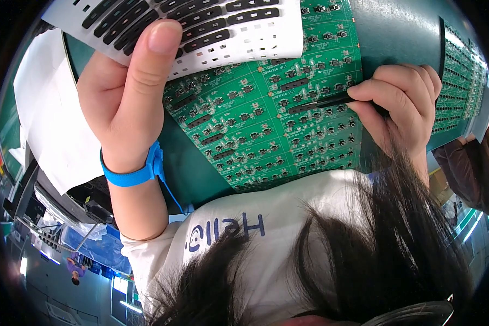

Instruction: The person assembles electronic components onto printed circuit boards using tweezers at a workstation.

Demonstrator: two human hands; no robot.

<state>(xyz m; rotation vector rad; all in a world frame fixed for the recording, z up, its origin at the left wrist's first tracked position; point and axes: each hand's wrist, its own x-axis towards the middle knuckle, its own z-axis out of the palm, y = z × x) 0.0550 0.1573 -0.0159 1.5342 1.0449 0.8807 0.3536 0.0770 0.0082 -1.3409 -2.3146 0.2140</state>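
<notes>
My left hand [130, 92] grips a white backing sheet [255, 41], its thumb pressed on top; the fingers underneath are hidden. Rows of black oblong pads [206, 41] stick to this sheet, with small cut-outs between them. A blue wrist strap [127, 174] with a thin cord circles my left wrist. Below the sheet lies a panel of green circuit boards [255, 127] full of small black components. My right hand [399, 103] pinches black tweezers [337, 100]. Their tips reach a black pad [303, 108] on the panel. More such pads sit on several neighbouring boards.
The panel rests on a dark green work surface [402, 32]. Another green circuit board panel [456, 81] lies at the right. White paper [43, 108] hangs over the left side. A person in dark clothing [464, 168] is at the right edge.
</notes>
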